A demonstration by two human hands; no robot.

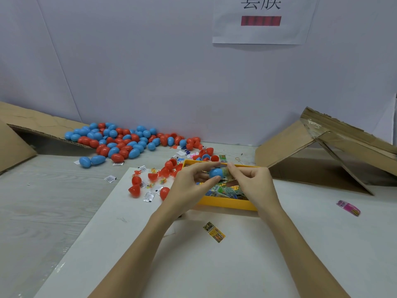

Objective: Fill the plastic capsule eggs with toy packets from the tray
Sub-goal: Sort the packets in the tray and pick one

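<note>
The left hand [189,181] pinches a blue egg half [216,172] above the yellow tray [227,204]; the right hand [251,179] grips a toy packet [225,172] at its mouth. Pushed in crooked, the packet could bunch, spring out, and fall beneath the hands.

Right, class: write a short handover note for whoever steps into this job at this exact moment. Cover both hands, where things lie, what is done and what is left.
Left hand: holds a blue egg half over the tray.
Right hand: pinches a packet at the half's mouth.
Tray: yellow, with many packets inside.
Open red halves lie left of the tray; a pile of closed eggs sits by the wall.
Stray packets: a yellow one near you, a pink one to the right.
Done: that pile looks finished, though contents are not visible.
Left: seat this packet, close the egg, then fill the open halves.
</note>
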